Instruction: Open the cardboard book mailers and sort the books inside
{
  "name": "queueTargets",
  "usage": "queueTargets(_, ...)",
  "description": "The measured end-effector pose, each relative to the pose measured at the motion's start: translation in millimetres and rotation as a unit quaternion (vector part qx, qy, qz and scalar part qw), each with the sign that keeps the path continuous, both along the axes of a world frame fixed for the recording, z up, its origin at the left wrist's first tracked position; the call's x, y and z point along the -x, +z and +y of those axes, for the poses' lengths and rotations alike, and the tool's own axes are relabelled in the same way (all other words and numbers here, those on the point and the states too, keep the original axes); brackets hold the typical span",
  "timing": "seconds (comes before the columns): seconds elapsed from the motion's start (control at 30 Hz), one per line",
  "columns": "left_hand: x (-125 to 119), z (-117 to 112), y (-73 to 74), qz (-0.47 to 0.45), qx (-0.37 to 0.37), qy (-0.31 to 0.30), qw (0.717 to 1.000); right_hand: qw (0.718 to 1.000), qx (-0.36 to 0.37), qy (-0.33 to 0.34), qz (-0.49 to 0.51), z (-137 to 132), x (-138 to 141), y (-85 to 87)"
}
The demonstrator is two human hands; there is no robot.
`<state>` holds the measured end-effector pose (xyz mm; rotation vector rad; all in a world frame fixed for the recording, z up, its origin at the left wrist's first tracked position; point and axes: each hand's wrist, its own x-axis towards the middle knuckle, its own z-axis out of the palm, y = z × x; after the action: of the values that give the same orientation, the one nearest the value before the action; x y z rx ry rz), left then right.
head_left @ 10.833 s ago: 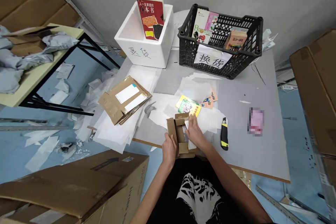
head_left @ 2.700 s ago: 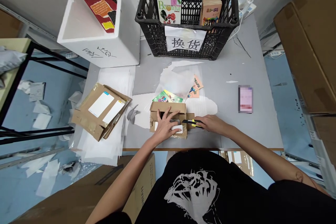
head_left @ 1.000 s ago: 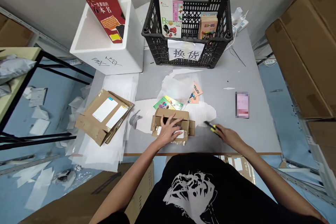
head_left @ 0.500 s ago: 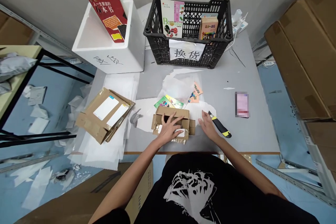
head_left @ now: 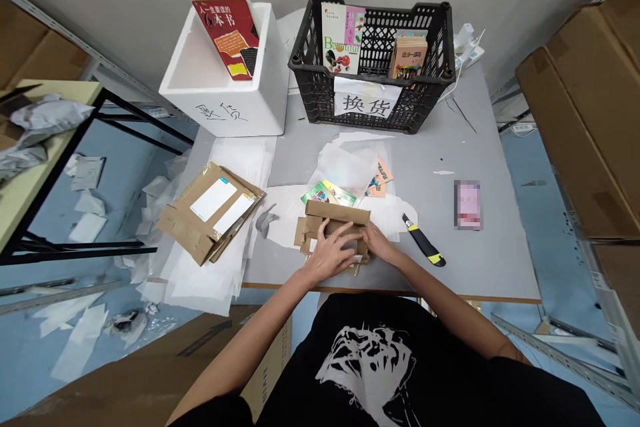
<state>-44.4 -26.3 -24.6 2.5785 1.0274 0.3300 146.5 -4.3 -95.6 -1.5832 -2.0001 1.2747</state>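
Observation:
A small brown cardboard packet (head_left: 336,225) with torn flaps and shreds of clear tape lies near the front edge of the grey table (head_left: 487,263). My left hand (head_left: 330,255) is spread over its near side, and my right hand (head_left: 379,245) grips its right end. Both hands hide much of the packet. To the right of my right hand, a yellow-and-black utility knife (head_left: 425,248) lies on the table. Beyond the packet, colourful booklets (head_left: 328,193) and an orange card (head_left: 379,177) rest on white paper.
A flattened cardboard mailer (head_left: 210,212) lies at left on white paper sheets. At the back stand a white foam box (head_left: 225,83) holding a red book and a black crate (head_left: 373,63) of books. A pixelated item (head_left: 468,205) lies right. Cartons flank the table.
My right hand has moved left from beside the knife onto the packet's right end. The packet has shifted slightly and its flaps now look more folded in.

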Motion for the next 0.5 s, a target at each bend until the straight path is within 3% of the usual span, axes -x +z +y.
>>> queueTargets(0.13,12.5,-34.3,10.3,0.020,0.014,-0.022,0.999,1.000,0.016,-0.006,-0.018,-1.2,1.1,4.9)
queueTargets(0.27,19.0,-69.8,12.9,0.041,0.077,0.028,0.996,0.992,0.038,-0.042,-0.110,-2.3,4.3,20.7)
queueTargets(0.37,17.9,-71.2,14.4,0.085,0.127,0.166,0.974,0.980,0.054,-0.058,-0.180,-2.4,10.5,40.0)
queueTargets(0.5,14.6,-37.7,19.8,0.175,0.106,0.384,0.900,0.966,0.050,-0.076,-0.241,-7.3,27.2,60.8)
